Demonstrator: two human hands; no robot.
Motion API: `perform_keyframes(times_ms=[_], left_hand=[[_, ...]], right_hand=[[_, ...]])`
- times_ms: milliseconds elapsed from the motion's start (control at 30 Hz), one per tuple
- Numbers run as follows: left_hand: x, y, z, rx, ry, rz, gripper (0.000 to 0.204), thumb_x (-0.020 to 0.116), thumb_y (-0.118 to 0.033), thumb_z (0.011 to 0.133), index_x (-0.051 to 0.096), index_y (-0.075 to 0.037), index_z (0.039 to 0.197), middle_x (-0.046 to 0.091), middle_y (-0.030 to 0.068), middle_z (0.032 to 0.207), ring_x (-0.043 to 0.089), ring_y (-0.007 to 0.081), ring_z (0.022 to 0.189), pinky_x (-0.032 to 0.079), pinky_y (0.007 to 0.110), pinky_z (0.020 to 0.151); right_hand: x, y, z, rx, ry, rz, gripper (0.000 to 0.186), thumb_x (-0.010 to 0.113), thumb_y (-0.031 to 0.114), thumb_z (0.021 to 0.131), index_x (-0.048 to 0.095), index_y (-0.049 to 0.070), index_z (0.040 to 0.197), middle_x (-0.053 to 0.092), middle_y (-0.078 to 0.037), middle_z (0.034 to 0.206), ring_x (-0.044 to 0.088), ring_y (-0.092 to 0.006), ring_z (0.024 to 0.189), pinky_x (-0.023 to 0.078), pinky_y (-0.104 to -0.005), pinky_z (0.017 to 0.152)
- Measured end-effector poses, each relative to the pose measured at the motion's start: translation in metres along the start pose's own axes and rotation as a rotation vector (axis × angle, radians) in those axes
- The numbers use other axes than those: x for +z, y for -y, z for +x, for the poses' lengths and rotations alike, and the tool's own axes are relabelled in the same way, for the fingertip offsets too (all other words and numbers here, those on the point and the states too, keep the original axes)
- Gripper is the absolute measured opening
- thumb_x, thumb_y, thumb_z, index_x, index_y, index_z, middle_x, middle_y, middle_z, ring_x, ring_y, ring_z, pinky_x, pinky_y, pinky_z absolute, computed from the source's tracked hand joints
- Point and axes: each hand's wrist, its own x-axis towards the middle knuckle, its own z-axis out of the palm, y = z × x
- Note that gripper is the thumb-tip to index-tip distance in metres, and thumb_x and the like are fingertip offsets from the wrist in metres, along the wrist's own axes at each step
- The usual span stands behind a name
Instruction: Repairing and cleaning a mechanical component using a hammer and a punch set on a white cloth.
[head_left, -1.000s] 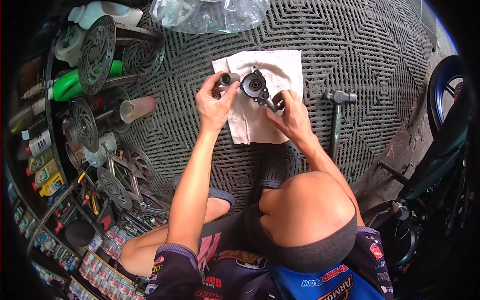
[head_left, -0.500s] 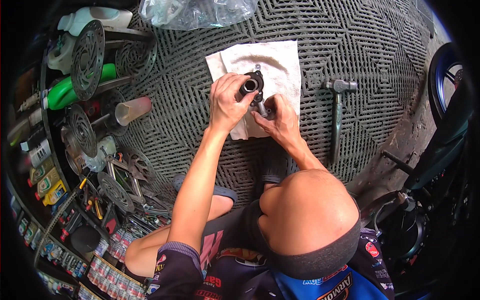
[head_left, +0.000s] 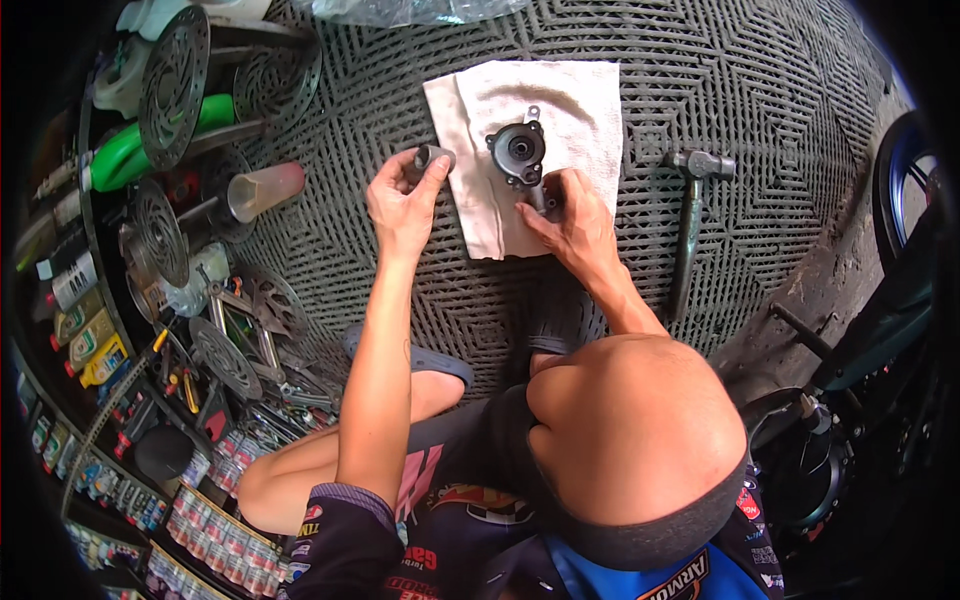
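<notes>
Left hand [head_left: 402,205] curled round metal socket [head_left: 432,160]. Right hand [head_left: 582,220] pinches black housing [head_left: 514,155] by its lower end, over white cloth [head_left: 595,110]. Translucent cup [head_left: 265,192]: pinkish one end, contents unclear.

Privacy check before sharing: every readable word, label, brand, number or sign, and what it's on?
Print isn't copied here, only located:
Shirt: large letters on the blue part, smaller print on the dark part and left sleeve.
Yellow bottle: label, too small to read.
Small packages, lower left: too small to read.
Short pipe in the left hand, round part in the right hand, hammer: no print I can make out.
</notes>
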Motion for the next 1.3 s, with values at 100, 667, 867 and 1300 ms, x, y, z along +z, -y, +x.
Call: perform_keyframes(times_ms=[100, 667, 867, 1300], left_hand=[[-0.014, 0.021, -0.005, -0.072, 0.06, 0.196, 0.053, 0.087, -0.033, 0.084, 0.069, 0.01, 0.111, 0.074, 0.0083, 0.086, 0.065, 0.0102, 0.075, 0.053, 0.026, 0.069], [0.05, -0.016, 0.009, 0.341, 0.135, 0.625, 0.054, 0.074, -0.036, 0.088, 0.067, 0.0, 0.128, 0.072, 0.0227, 0.119, 0.07, 0.0373, 0.11, 0.054, 0.045, 0.099], [0.063, -0.032, 0.033, 0.113, 0.498, 0.613, 0.044, 0.071, -0.032, 0.094, 0.069, -0.001, 0.125, 0.076, 0.018, 0.106, 0.073, 0.0255, 0.096, 0.056, 0.036, 0.09], [0.07, 0.021, -0.013, -0.253, 0.463, -0.391, 0.029, 0.059, -0.014, 0.103, 0.06, 0.003, 0.127, 0.069, 0.0078, 0.111, 0.066, 0.0132, 0.1, 0.056, 0.031, 0.089]], right_hand=[[-0.004, -0.002, 0.003, -0.022, -0.005, -0.05, 0.04, 0.082, 0.028, 0.086, 0.064, 0.001, 0.109, 0.066, -0.016, 0.093, 0.067, -0.0303, 0.079, 0.053, -0.0408, 0.072], [-0.009, 0.005, 0.047, 0.16, 0.055, 0.037, 0.048, 0.076, 0.034, 0.093, 0.069, -0.003, 0.123, 0.077, -0.017, 0.097, 0.076, -0.0228, 0.09, 0.059, -0.0346, 0.079], [0.0, -0.006, 0.047, 0.047, -0.007, 0.046, 0.042, 0.072, 0.028, 0.096, 0.068, -0.002, 0.125, 0.076, -0.016, 0.102, 0.076, -0.0244, 0.094, 0.059, -0.0356, 0.083], [-0.003, -0.008, 0.034, 0.042, 0.137, 0.011, 0.037, 0.067, 0.026, 0.1, 0.07, 0.005, 0.131, 0.076, -0.014, 0.108, 0.073, -0.0212, 0.1, 0.056, -0.0332, 0.089]])
